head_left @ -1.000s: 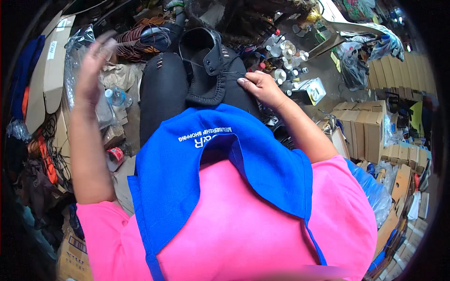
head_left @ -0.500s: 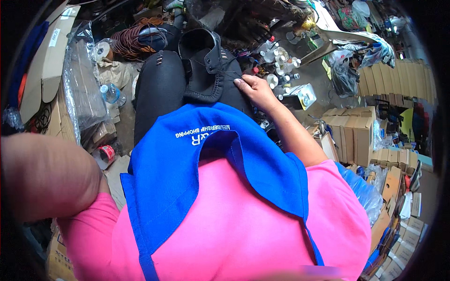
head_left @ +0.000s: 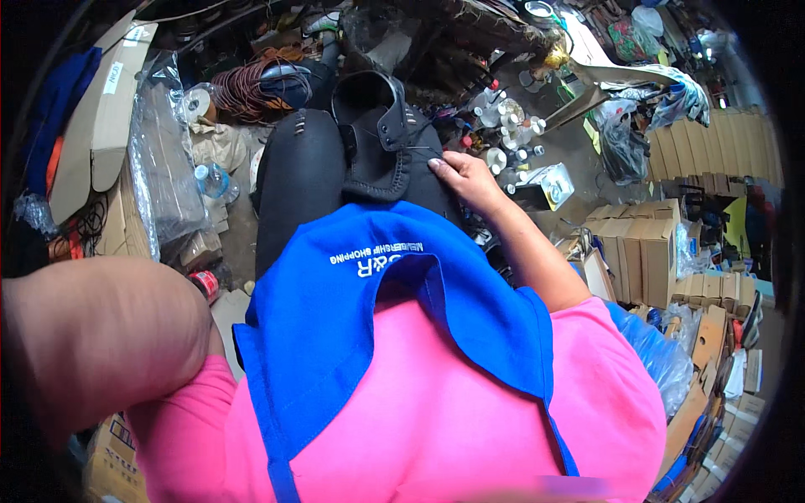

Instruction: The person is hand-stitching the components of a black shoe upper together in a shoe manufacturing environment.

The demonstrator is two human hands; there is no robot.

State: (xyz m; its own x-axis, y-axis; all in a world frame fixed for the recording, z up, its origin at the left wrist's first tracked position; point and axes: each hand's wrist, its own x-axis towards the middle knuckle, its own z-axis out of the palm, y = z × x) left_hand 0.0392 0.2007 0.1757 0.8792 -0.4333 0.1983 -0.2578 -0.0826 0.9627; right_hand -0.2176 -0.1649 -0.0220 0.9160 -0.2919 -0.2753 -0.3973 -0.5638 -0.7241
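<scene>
A black shoe (head_left: 391,119) with eyelets and coarse stitching along its edge rests on my lap, between my dark-trousered thighs (head_left: 298,172). Just right of it is my right hand (head_left: 470,178), thumb and forefinger pinched near the right knee. A thin dark thread seems to run from the shoe's side to these fingertips. My left arm (head_left: 109,331) is raised and bent close on the left; its hand lies outside the picture. A blue apron (head_left: 335,318) covers my upper lap, over a pink shirt.
White bottles (head_left: 510,113) with several coloured caps stand beyond my right hand. Cardboard boxes (head_left: 641,251) are piled at the right. Leftward lie a clear plastic bottle (head_left: 216,183), a bundle of brown cord (head_left: 256,88) and tall cardboard (head_left: 92,134).
The whole view has shifted slightly, so the shoe and lap appear lower and further right. My left arm has moved a little; the right hand keeps its pinch beside the shoe.
</scene>
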